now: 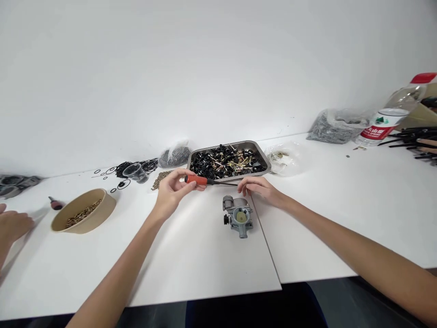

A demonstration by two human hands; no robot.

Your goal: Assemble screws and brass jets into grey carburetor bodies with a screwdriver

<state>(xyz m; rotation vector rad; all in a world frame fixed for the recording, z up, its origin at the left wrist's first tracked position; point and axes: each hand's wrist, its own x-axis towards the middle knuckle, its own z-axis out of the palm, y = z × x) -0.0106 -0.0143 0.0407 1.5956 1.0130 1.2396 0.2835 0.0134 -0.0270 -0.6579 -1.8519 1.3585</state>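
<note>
The left hand [172, 189] holds a screwdriver [205, 181] by its orange handle. Its fingers are clamped around the handle. The thin dark shaft lies flat and points to the right. The right hand [261, 187] is at the tip of the shaft. Its fingers are close together there, but I cannot tell if they pinch the tip or something tiny.

Just near of the screwdriver, between the two hands, a small grey metal carburetor [238, 217] sits on the white worktop [324, 218]. No hand touches it. It has a round yellowish hole on top and a little black knob on its left side.

Just beyond the hands is a metal tray [262, 153] full of small black and gold parts. A clear bag [283, 157] lies right of the tray, and a dark bag [174, 156] lies left of it.

On the left is a brown paper bowl [83, 212] with small brassy bits inside. Far of the bowl are black rubber rings [124, 168] and a clear plastic cup [134, 172].

Another person's hand [12, 225] rests at the far left edge.

On the far right stand a plastic bottle [392, 114] with a red cap, a grey bag [336, 125] and some black sticks [414, 139].
</note>
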